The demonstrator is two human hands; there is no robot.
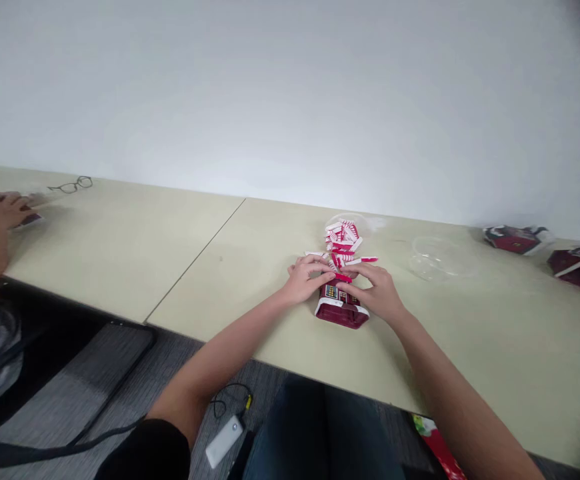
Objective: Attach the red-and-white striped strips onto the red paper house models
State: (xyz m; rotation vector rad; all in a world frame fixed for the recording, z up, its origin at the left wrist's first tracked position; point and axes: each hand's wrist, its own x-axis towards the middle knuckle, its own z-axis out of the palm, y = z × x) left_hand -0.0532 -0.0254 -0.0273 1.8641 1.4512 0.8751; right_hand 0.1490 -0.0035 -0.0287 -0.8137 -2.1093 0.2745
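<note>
Left grip (306,279) and right grip (377,291) pinched closed on one flat bright-red strip (343,277), inside our counter's front edge (280,369); steady both ends.

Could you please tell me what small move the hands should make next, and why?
Perhaps press the red strip gently against the maroon box: the left hand and right hand are both right at it, by the box's far end, though whether it is already fixed I cannot tell.
</note>
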